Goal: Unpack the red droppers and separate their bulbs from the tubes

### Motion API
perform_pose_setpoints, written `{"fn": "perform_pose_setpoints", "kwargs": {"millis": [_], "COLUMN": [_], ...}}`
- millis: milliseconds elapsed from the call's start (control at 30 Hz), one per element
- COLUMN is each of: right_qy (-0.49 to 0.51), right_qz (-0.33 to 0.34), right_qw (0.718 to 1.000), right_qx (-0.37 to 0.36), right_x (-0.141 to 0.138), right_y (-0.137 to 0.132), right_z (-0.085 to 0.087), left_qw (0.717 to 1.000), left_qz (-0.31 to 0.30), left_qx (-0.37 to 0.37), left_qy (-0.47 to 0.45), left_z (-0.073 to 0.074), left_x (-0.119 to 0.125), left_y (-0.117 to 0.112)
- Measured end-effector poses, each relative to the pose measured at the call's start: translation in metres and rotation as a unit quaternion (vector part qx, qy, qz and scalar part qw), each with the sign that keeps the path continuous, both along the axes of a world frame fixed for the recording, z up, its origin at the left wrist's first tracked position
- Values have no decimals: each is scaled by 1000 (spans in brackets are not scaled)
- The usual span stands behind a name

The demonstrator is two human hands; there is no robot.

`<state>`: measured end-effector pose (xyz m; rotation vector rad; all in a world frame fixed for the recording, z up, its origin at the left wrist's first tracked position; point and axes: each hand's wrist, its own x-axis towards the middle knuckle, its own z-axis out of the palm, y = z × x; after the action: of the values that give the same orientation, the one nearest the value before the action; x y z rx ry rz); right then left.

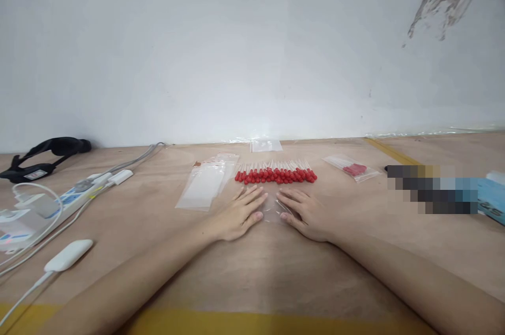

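Observation:
My left hand (241, 212) lies flat on the table with its fingers stretched toward the middle. Opposite it, my right hand (305, 212) rests palm down, fingers also extended. Between the two is a small clear plastic bag (271, 213), flat on the wood, its sides near or under my fingertips. Just beyond my fingers is a row of many red-tipped white sticks (276, 174), red ends toward me. Left of the row lies a stack of clear plastic bags (201, 185). To the right, another clear bag (353, 168) contains several red-tipped sticks.
A power strip (74, 198) with plugs and cables and a white charger (69, 255) occupy the left side. Behind them is a black strap (51, 153). White paper (266, 145) sits by the wall (197, 51). A blue packet (491, 197) and a blurred-out patch are at right.

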<state>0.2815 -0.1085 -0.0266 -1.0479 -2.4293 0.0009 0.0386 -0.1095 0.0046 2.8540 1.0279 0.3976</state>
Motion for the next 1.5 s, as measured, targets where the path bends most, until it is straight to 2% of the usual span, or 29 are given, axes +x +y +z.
{"fn": "perform_pose_setpoints", "kwargs": {"millis": [133,267,367,467,567,633,700,800,867,967,1033,1100,1200,1267,1333,1400,1500], "right_qy": [-67,-88,-84,-39,49,89,92,29,-25,-75,-100,-131,-189,-221,-228,-230,-165], "right_qz": [19,31,42,20,-64,-166,-287,-419,-449,-434,-426,-437,-447,-434,-408,-335,-201], "right_qw": [996,993,993,998,996,977,946,903,892,896,894,884,865,859,863,880,908], "right_qx": [-47,-76,-72,-33,48,98,119,86,40,-60,-91,-102,-127,-160,-189,-245,-330], "right_x": [4,9,11,10,16,28,49,87,111,132,136,132,113,96,78,62,39], "right_y": [4,9,7,3,6,15,29,50,60,67,66,61,47,34,21,8,-7], "right_z": [-3,-5,-4,1,9,15,19,17,12,3,3,9,27,41,55,66,74], "left_qw": [999,996,993,990,971,959,951,937,924,900,886,869,839,853,874,892,924], "left_qz": [21,38,53,113,192,209,207,190,170,140,142,170,234,247,240,240,240], "left_qx": [-28,-62,-86,-88,-87,-89,-98,-122,-142,-173,-170,-144,-100,-86,-89,-91,-59], "left_qy": [38,60,57,-4,-110,-167,-207,-267,-312,-374,-407,-442,-481,-452,-413,-371,-293], "left_z": [-9,-6,-5,-7,-9,-11,-13,-18,-19,-14,-2,13,34,42,43,38,26], "left_x": [-14,-20,-20,-20,-17,-14,-12,-9,-9,-15,-25,-44,-85,-114,-136,-149,-154], "left_y": [1,4,3,2,2,3,3,5,7,14,23,34,52,62,70,78,91]}}
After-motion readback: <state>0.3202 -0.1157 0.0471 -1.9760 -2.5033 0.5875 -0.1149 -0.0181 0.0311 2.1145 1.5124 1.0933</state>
